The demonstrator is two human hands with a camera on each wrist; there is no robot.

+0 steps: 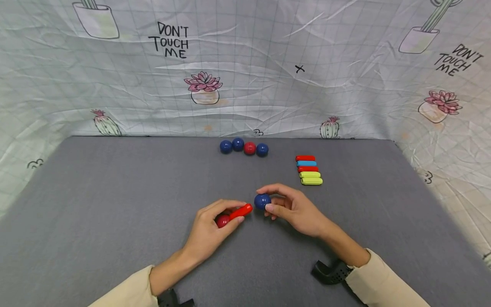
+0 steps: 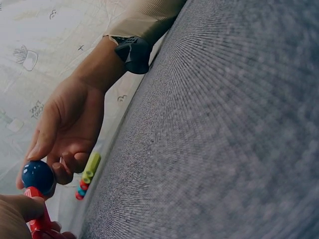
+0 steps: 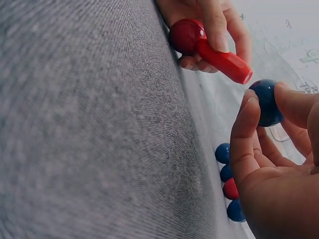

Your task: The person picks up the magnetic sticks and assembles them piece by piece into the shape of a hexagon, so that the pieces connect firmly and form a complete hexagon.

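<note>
My left hand (image 1: pixel 207 230) grips a red rod (image 1: pixel 241 211), which has a red ball (image 1: pixel 223 220) at its near end. In the right wrist view the red rod (image 3: pixel 224 63) touches the red ball (image 3: pixel 186 37), and its free end points at the other hand. Between thumb and fingers my right hand (image 1: pixel 295 211) pinches a blue ball (image 1: pixel 262 201). A small gap separates the blue ball (image 3: pixel 266 102) from the rod's tip in the right wrist view. Both hands are over the middle of the table.
Toward the back of the grey table (image 1: pixel 134 183) a row holds several balls, blue ones and one red ball (image 1: pixel 249 148). Right of them lie short rods side by side: red, a blue rod (image 1: pixel 306 163), and yellow rods (image 1: pixel 311 181). A printed cloth (image 1: pixel 249 51) hangs behind.
</note>
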